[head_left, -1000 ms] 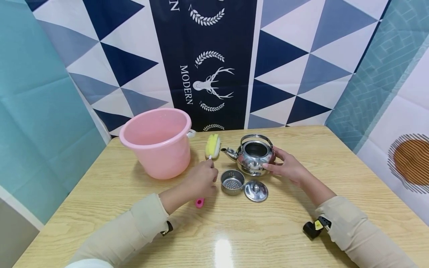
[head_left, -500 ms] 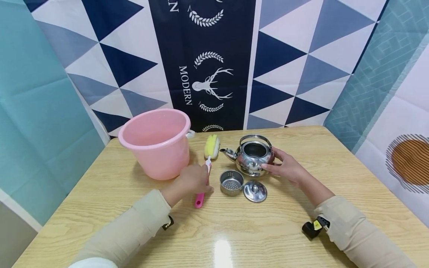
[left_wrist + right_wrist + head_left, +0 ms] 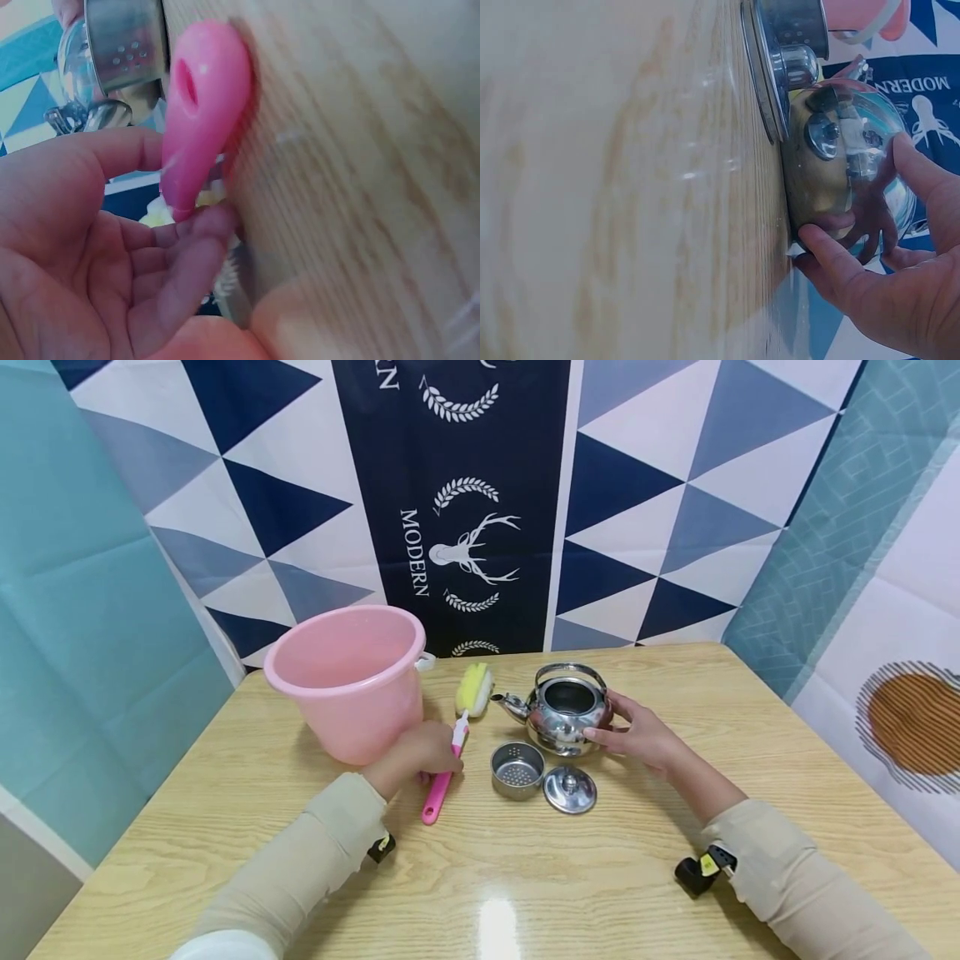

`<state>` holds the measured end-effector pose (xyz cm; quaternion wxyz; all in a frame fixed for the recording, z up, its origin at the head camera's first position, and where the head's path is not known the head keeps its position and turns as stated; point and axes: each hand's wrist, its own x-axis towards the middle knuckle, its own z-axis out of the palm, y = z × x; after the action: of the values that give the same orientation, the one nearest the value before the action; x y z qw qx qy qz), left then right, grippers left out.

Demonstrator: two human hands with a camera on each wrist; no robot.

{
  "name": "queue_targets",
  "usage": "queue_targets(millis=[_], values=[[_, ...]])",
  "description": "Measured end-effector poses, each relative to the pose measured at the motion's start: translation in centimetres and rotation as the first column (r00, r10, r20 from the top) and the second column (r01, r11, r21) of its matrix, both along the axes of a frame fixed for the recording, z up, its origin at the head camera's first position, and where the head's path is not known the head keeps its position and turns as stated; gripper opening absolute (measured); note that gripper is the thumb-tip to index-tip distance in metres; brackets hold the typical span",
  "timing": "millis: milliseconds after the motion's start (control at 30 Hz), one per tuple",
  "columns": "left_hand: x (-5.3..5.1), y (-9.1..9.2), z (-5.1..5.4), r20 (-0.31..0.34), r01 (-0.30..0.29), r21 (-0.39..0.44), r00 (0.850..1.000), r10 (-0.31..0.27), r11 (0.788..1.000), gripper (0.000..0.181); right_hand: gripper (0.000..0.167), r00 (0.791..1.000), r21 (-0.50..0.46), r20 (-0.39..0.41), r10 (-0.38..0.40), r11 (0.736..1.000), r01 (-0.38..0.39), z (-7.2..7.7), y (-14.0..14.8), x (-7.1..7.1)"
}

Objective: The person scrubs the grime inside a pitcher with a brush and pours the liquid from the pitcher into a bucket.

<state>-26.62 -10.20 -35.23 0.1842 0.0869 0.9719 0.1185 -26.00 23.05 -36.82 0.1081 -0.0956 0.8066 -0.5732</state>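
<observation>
Here's our left hand [image 3: 420, 747], thumb and fingertips meeting the brush [image 3: 458, 737] in what looks like a loose pinch, the pink handle [image 3: 214, 67] running between them. Over on the other side, our right hand [image 3: 637, 739] is gripping the kettle [image 3: 558, 724], thumb in front, fingers around the back of its shiny belly.

The kettle stands upright on the table [image 3: 585, 893], mouth uncovered, spout aimed left, and just beside that spout we spot the brush's yellow-and-white sponge head [image 3: 474, 690]. Nearer to us sits the strainer [image 3: 517, 787], holes in its floor, with the lid [image 3: 568, 792] right next to it, knob up. Past our left hand we've got the pink bucket [image 3: 360, 718], upright, and behind everything hangs a patterned backdrop [image 3: 468, 552] with a white deer.
</observation>
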Motion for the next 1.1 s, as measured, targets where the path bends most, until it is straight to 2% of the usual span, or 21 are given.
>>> queue_targets(millis=[167, 233, 367, 433, 533, 600, 667, 767, 833, 967, 1100], values=[[0.2, -0.5, 0.0, -0.019, -0.074, 0.146, 0.997, 0.077, 0.986, 0.024, 0.094, 1.000, 0.018, -0.008, -0.005, 1.000, 0.005, 0.2, -0.1, 0.0], [0.3, -0.6, 0.0, -0.013, -0.114, 0.227, 0.993, 0.120, 0.967, 0.026, 0.094, 1.000, 0.022, -0.005, -0.006, 1.000, 0.007, 0.2, -0.1, 0.0], [0.5, -0.6, -0.2, 0.035, -0.186, 0.351, 0.982, 0.186, 0.917, 0.048, 0.096, 1.000, 0.045, -0.007, -0.005, 0.999, 0.006, 0.2, -0.1, 0.1], [0.6, -0.5, -0.2, 0.024, -0.176, 0.376, 0.983, 0.180, 0.910, 0.045, 0.096, 1.000, 0.051, -0.007, -0.005, 0.999, 0.005, 0.2, -0.1, 0.1], [0.9, -0.5, -0.4, -0.030, -0.138, 0.347, 0.987, 0.158, 0.928, 0.023, 0.096, 1.000, 0.054, -0.008, -0.004, 0.999, 0.004, 0.3, -0.1, 0.1], [1.1, -0.4, -0.4, -0.094, -0.095, 0.326, 0.987, 0.132, 0.941, 0.021, 0.096, 1.000, 0.048, -0.005, -0.002, 0.999, 0.003, 0.3, -0.1, 0.1], [1.1, -0.4, -0.5, -0.158, -0.063, 0.286, 0.981, 0.112, 0.956, 0.026, 0.096, 1.000, 0.047, -0.007, -0.002, 0.999, 0.002, 0.2, -0.1, 0.1], [1.1, -0.4, -0.5, -0.226, -0.020, 0.260, 0.971, 0.081, 0.965, 0.011, 0.095, 1.000, 0.039, -0.007, -0.001, 0.999, 0.001, 0.2, -0.1, 0.2], [1.2, -0.4, -0.5, -0.252, -0.006, 0.245, 0.965, 0.069, 0.970, 0.006, 0.095, 1.000, 0.032, -0.004, 0.000, 0.999, 0.000, 0.1, -0.1, 0.2], [1.3, -0.5, -0.1, -0.298, 0.018, 0.191, 0.954, 0.041, 0.981, 0.014, 0.095, 1.000, 0.021, 0.005, 0.001, 1.000, -0.001, 0.1, -0.1, 0.2], [1.3, -0.6, 0.4, -0.310, 0.027, 0.130, 0.950, 0.015, 0.991, 0.015, 0.095, 1.000, 0.029, 0.001, -0.001, 1.000, 0.001, 0.1, -0.2, 0.2]])
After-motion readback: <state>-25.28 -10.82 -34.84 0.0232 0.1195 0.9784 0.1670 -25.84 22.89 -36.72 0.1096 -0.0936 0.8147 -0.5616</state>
